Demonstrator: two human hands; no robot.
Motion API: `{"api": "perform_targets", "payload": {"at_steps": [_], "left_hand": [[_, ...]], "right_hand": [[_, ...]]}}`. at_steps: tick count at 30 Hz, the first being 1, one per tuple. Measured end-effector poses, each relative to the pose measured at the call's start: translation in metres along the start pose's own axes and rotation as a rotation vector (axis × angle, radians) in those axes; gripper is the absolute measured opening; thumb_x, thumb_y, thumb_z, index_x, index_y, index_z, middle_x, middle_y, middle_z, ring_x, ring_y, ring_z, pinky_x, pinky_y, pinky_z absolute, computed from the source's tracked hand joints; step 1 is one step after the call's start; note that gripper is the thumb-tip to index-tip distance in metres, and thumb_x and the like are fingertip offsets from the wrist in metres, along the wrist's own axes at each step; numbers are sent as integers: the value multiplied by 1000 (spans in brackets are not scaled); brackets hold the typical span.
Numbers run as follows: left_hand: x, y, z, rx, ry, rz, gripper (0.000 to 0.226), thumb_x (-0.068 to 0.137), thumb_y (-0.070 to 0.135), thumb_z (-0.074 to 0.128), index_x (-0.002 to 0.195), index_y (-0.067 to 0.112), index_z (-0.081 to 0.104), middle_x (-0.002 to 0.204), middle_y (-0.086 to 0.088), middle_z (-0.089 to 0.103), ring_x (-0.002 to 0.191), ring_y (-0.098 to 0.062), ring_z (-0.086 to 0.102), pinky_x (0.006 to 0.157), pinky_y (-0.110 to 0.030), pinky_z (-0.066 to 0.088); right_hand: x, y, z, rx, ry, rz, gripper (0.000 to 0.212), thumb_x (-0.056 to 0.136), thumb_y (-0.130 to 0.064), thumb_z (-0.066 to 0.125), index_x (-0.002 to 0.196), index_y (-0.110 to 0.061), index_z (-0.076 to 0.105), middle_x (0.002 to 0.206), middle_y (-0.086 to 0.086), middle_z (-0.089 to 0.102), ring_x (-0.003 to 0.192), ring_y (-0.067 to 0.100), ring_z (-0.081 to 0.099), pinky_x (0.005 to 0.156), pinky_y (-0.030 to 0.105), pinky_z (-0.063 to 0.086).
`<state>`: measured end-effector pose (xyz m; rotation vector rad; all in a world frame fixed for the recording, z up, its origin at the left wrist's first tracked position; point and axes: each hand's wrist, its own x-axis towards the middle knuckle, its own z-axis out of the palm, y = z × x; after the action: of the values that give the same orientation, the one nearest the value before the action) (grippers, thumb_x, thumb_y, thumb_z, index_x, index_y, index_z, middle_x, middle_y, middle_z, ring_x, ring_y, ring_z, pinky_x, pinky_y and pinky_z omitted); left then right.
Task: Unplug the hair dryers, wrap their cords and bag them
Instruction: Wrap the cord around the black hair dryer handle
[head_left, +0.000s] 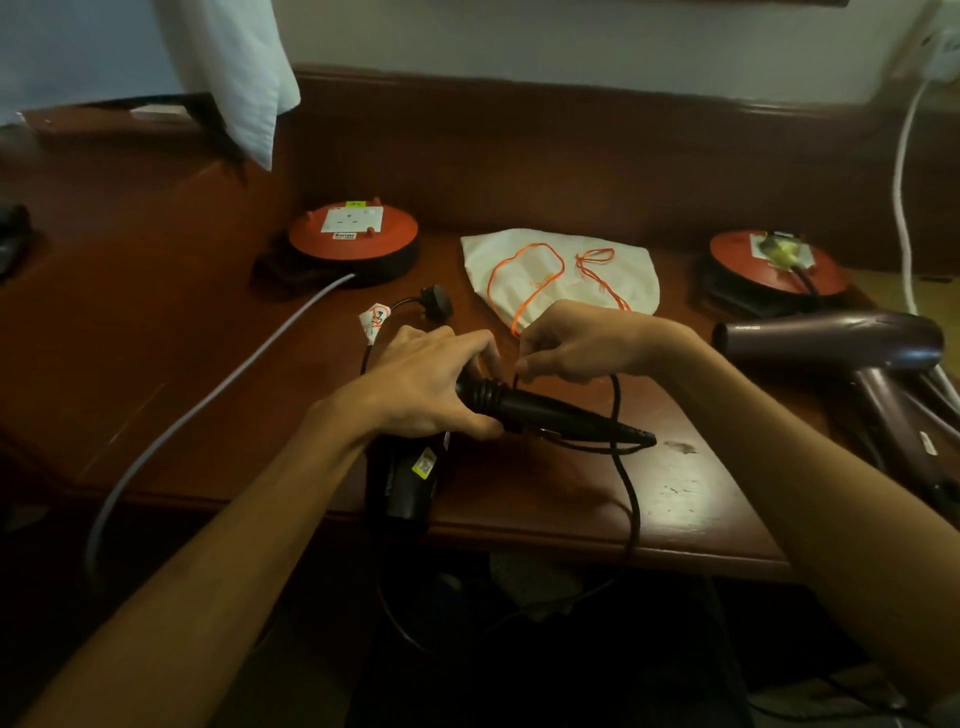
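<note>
- Wrapping the cord (621, 457) of the black hair dryer (524, 408) is the step I judge to be in hand: its plug (435, 301) lies free on the wooden table (218, 332), near the left extension reel (353, 231), whose socket is empty.
- My left hand (431, 384) curls around the dryer where handle meets body, pinning it near the table's front edge.
- My right hand (576, 345) pinches the cord just beside the handle, fingers drawn in tight.
- Next, I think, comes looping the slack that hangs over the edge round the handle, keeping tension.
- The white drawstring bag (592, 260) waits behind my hands.
- A purple hair dryer (852, 348) lies to my right; a yellow plug sits in the right reel (774, 262), so unplugging seems unfinished.
</note>
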<state>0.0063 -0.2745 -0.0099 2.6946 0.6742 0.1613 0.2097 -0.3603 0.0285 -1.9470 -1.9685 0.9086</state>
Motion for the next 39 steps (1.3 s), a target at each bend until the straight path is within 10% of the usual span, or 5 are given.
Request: {"api": "perform_targets", "payload": {"at_steps": [15,27,33,35,39], "left_hand": [[5,10,0,154,-23,-1,69,74,82,64,135,52,55,87,22,48,95,-9,39,87,-36,24],[0,4,7,56,134,-93,51,73,79,68,118,55,67,95,20,59,99,-6,43,100,-44,33],[-5,-4,-9,-102,101,-124,44,75,67,76,116,53,69,104,19,65,109,-4,53,96,-38,39],[-8,-11,-12,-222,40,-103,51,68,73,76,116,56,68,109,16,68,112,-6,59,104,-45,44],[-13,-12,-11,-351,-6,-49,57,63,86,67,112,56,70,107,13,69,112,-7,61,105,-52,46]], "right_hand": [[-33,-10,15,295,-27,5,32,104,-11,48,101,19,59,65,13,43,46,16,34,42,24,27],[-81,-31,45,-326,148,-26,25,99,-33,40,115,-27,57,99,2,64,84,22,61,76,47,52],[-108,-25,39,-111,64,-104,56,101,-4,45,146,-37,47,104,-44,63,95,-22,57,86,5,45],[-99,-16,59,-104,100,-164,66,98,0,45,153,-35,38,144,-29,51,132,-12,45,111,20,39],[-79,0,103,-143,113,-172,70,93,-10,41,145,-56,31,130,-12,66,117,18,63,97,45,51]]}}
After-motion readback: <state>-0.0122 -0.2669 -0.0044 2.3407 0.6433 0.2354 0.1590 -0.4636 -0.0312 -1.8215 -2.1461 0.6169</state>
